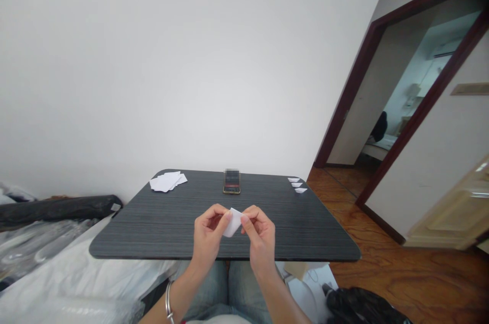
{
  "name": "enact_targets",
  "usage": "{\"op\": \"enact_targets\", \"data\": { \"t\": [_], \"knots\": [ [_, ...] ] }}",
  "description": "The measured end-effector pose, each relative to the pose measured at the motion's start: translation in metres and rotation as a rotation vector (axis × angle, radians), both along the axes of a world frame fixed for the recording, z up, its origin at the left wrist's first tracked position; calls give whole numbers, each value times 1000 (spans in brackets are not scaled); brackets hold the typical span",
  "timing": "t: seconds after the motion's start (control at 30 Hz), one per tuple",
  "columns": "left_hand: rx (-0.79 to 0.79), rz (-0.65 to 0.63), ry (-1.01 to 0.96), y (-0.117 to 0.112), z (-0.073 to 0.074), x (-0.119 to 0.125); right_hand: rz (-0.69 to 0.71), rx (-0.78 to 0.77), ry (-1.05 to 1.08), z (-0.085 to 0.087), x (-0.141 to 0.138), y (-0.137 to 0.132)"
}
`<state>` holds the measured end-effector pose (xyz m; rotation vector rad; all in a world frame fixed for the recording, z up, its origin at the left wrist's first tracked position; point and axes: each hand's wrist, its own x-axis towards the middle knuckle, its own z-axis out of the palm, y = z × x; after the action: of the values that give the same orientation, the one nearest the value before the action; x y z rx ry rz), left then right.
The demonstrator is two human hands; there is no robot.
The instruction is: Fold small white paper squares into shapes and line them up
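Head view: left hand and right hand pinch one paper, three folded pieces lying beyond.

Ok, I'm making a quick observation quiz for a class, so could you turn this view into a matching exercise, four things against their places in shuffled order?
Column 1
1. Pile of white paper
2. Phone
3. Three small white pieces
4. Single white piece

Column 2
A. Far right part of the dark table
B. Between the left hand and the right hand
C. Far left part of the table
D. Near the middle of the table's far edge

Right pairs: 1-C, 2-D, 3-A, 4-B
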<state>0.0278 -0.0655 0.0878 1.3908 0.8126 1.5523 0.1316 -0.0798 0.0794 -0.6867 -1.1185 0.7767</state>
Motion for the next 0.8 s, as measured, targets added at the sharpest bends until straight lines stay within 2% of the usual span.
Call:
{"op": "enact_targets", "data": {
  "t": [0.17, 0.53, 0.8],
  "knots": [
    [-28, -21, 20, 1, 4, -3, -20, 26, -58, 7, 5, -3],
    [-65, -174, -4, 3, 14, -10, 4, 101, -101, 9, 8, -4],
    [-16, -275, -4, 4, 23, -13, -2, 179, -128, 4, 13, 1]
  ]
}}
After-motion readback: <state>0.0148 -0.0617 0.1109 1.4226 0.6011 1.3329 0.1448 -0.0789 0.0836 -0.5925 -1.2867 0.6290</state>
